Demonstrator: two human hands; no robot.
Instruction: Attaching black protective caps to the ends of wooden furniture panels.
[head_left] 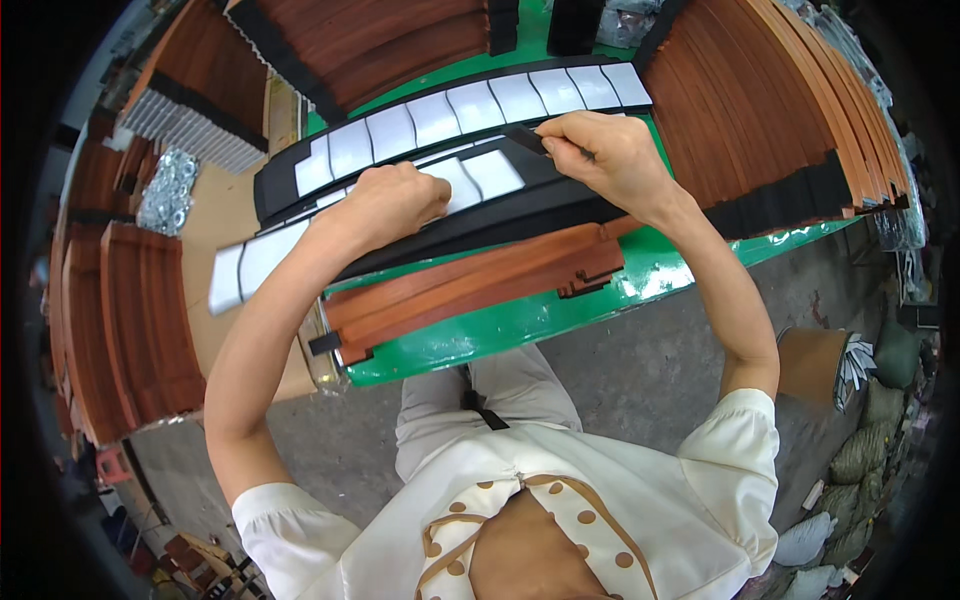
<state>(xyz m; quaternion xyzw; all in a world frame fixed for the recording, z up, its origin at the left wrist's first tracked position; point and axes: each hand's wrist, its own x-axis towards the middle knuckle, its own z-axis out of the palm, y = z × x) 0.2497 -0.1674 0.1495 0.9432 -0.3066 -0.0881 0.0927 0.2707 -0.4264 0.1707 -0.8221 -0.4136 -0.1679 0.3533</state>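
My right hand [612,160] pinches a small flat black piece [524,138] between thumb and fingers, above the right end of a short row of white pads [492,178]. Those pads are split by thin dark curved lines and lie over black sheets [540,195]. My left hand [395,207] is closed, fingers curled down against this row, and what they grip is hidden. Behind both hands runs a longer row of white pads [430,120] on a black backing. More white pads [262,262] extend beyond my left forearm.
Reddish-brown slats [480,285] lie along the near edge of the green table [440,345]. Tall stacks of brown boards with black ends stand at the right [745,95], back [375,50] and left [140,290]. A clear bag of metal parts [167,192] sits on cardboard at the left.
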